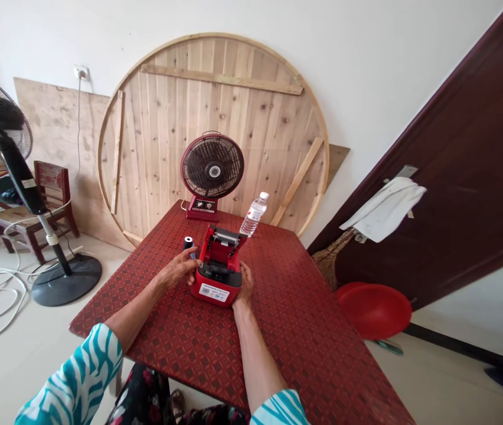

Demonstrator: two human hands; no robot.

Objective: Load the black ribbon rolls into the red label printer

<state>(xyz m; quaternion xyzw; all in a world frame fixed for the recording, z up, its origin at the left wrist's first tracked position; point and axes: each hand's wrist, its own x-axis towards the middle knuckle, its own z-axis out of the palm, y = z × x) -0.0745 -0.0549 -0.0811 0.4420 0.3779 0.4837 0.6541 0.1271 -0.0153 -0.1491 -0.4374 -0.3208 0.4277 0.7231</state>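
A red and black thermal printer [217, 289] sits on the patterned red table [278, 307], its lid raised and its inner bay uncovered. A white printed label is stuck to its near face. My left hand [181, 269] grips the printer's left side, the fingers along the edge of the opening. From the right side my right hand [244, 284] holds the casing, with most of its fingers hidden behind it. Just beyond my left hand stands a small dark roll [188, 242] with a white core, partly covered by the fingers.
A small red table fan [213, 166] and a clear water bottle [254, 215] stand toward the table's far end. Behind leans a round wooden tabletop [158, 130]. On the left are a standing fan [66, 280] and a wooden chair [52, 186]; a red basin [373, 310] lies right.
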